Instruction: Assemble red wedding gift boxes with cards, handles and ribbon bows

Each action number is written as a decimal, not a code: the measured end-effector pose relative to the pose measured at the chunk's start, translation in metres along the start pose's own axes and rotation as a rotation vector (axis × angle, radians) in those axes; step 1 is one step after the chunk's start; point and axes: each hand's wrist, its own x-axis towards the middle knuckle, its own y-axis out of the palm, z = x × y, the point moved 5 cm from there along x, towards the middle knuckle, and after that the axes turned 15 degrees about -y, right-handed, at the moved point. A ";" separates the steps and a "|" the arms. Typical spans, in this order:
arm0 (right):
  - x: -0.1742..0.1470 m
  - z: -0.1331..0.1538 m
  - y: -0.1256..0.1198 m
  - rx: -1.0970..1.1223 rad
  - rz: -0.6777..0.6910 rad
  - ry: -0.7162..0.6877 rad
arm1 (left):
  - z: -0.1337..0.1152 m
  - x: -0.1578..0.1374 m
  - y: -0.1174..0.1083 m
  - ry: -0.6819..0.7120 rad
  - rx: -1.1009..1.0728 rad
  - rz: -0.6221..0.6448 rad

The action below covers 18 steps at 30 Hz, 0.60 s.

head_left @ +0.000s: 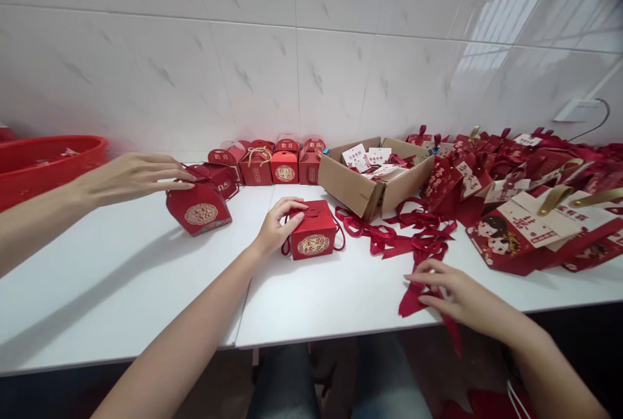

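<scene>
A red gift box (314, 244) with a gold emblem and dark red cord handles stands upright on the white table in front of me. My left hand (281, 224) holds its left side, fingers over the top edge. Further right, my right hand (450, 292) has its fingers curled at a dark red ribbon (413, 299), whose tail hangs past the table edge. More loose ribbons (428, 237) lie tangled just beyond. Another person's hand (141, 179) reaches in from the left and touches the top of a second red box (202, 211).
Behind, several small red boxes (285, 167) line the wall. An open cardboard box (350, 187) holds printed white cards (357, 158). Red gift bags (506, 237) with ribbons crowd the right side. At the far left stands a red plastic basin (53, 169).
</scene>
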 end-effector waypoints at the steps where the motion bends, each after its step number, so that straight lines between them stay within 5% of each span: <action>1: 0.003 0.001 0.007 -0.026 -0.034 -0.021 | 0.000 0.000 0.000 0.006 0.001 -0.004; 4: 0.025 -0.008 0.018 -0.087 -0.210 -0.063 | 0.002 0.002 0.001 0.021 0.001 -0.002; 7: 0.055 -0.024 0.003 -0.043 -0.446 -0.034 | 0.003 0.002 0.000 0.027 0.008 0.002; 13: 0.090 -0.023 -0.086 0.232 -1.037 0.067 | 0.000 -0.001 -0.002 -0.002 -0.013 0.003; 18: 0.097 0.019 -0.165 0.299 -1.585 -0.195 | 0.002 -0.002 0.001 -0.041 -0.079 0.036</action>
